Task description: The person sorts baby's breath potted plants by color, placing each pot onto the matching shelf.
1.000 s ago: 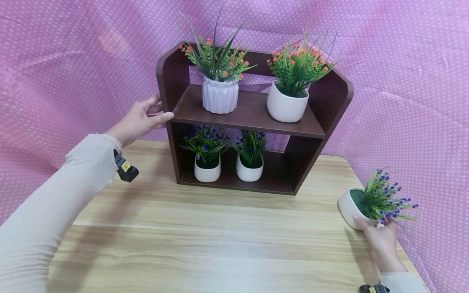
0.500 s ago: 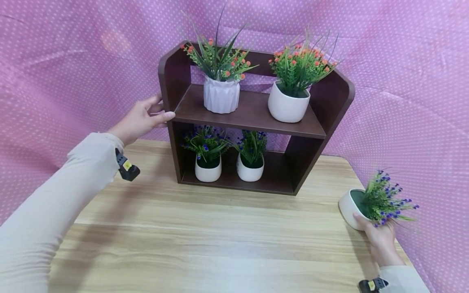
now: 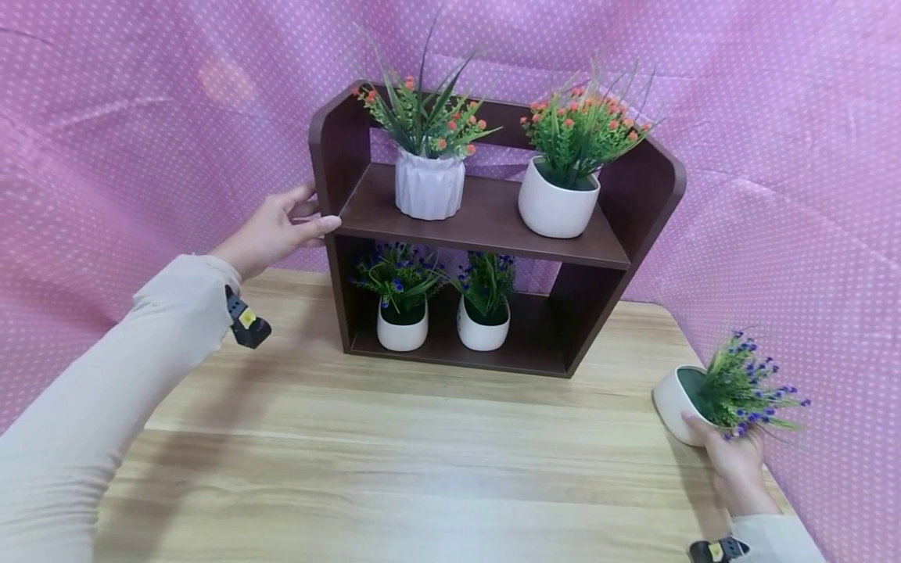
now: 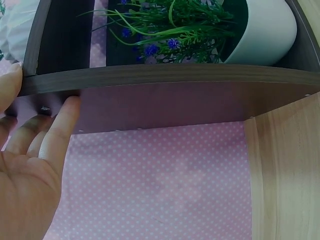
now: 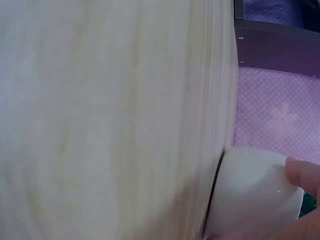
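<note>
At the right of the table, my right hand (image 3: 735,461) holds a white potted plant (image 3: 679,407) with small blue-purple flowers, its thumb on the pot's side. In the right wrist view the white pot (image 5: 255,195) has its base at the tabletop; most of the fingers are hidden. My left hand (image 3: 274,227) grips the left side panel of a dark brown two-tier shelf (image 3: 486,215). Seen from the left wrist, the thumb lies over the front edge and the fingertips (image 4: 70,107) touch the panel's outer face.
Two orange-flowered plants stand on the upper tier, one in a ribbed white pot (image 3: 429,186), one in a smooth white pot (image 3: 556,205). Below stand two blue-flowered plants in white pots (image 3: 403,335). Pink dotted cloth (image 3: 176,141) hangs behind the wooden table (image 3: 422,461).
The whole head view has shifted slightly. Both hands keep their hold, and the potted plant at the right stays at about the same place on the table.
</note>
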The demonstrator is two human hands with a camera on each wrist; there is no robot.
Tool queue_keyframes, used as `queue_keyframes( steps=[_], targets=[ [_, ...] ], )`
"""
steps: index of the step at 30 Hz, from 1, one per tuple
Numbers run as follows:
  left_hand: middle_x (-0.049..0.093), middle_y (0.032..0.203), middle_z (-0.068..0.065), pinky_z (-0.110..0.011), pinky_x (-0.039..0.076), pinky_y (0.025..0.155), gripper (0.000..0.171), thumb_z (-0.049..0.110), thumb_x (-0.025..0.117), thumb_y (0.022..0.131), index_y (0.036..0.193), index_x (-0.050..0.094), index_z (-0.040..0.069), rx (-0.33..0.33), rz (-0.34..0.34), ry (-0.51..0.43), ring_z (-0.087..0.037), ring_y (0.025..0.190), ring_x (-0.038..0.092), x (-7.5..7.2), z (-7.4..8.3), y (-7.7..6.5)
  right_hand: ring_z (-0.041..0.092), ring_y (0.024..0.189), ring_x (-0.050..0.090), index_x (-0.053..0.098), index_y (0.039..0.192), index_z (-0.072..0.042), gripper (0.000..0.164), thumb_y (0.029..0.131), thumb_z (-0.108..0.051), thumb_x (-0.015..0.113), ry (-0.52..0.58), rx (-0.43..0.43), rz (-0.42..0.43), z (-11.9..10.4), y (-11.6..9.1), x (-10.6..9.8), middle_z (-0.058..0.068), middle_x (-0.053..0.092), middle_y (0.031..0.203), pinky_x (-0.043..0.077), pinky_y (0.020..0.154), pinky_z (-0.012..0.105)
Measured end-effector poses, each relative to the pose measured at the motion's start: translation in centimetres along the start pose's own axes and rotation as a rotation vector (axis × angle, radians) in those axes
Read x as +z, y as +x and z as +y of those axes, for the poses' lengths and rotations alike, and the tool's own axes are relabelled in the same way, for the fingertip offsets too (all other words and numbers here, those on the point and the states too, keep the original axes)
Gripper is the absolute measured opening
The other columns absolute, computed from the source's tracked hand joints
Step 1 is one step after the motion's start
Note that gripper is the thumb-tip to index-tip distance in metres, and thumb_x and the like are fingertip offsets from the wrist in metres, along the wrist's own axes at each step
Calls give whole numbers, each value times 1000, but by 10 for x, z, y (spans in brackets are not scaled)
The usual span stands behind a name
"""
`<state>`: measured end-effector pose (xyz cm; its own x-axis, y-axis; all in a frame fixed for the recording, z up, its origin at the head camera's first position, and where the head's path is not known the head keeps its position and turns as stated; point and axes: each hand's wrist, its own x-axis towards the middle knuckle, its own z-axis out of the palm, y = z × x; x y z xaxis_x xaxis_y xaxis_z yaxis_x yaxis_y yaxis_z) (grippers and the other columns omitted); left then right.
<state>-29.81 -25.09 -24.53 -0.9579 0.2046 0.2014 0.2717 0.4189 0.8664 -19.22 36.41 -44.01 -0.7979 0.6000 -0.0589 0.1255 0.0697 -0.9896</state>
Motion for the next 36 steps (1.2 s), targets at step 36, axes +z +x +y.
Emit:
queue_keyframes(
  steps=[36],
  targets=[
    [37, 150, -18, -23, 55, 86, 74, 31, 62, 94, 154, 21, 18, 12, 9, 28, -32, 130, 46, 0, -1, 0, -2, 111, 51, 49, 138, -17, 78, 70, 1, 83, -281, -525, -222, -60, -75, 27, -12, 58, 125, 41, 88, 8]
  ],
)
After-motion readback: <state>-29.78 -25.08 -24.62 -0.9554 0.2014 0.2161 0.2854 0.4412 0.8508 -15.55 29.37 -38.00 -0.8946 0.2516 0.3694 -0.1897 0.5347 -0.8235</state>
